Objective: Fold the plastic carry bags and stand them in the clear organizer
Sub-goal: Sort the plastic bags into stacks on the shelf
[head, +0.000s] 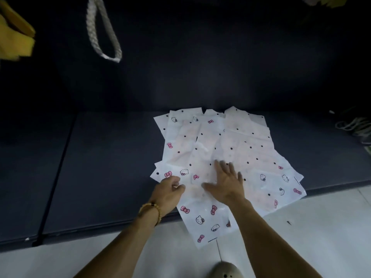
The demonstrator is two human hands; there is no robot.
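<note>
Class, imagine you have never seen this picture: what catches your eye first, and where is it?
The white printed bags, spread overlapping on the dark mat at centre, stand out most. The right hand lies flat on them, while the left hand, with a bead bracelet at the wrist, touches their near-left edge. A white rope loop hangs upper left.
</note>
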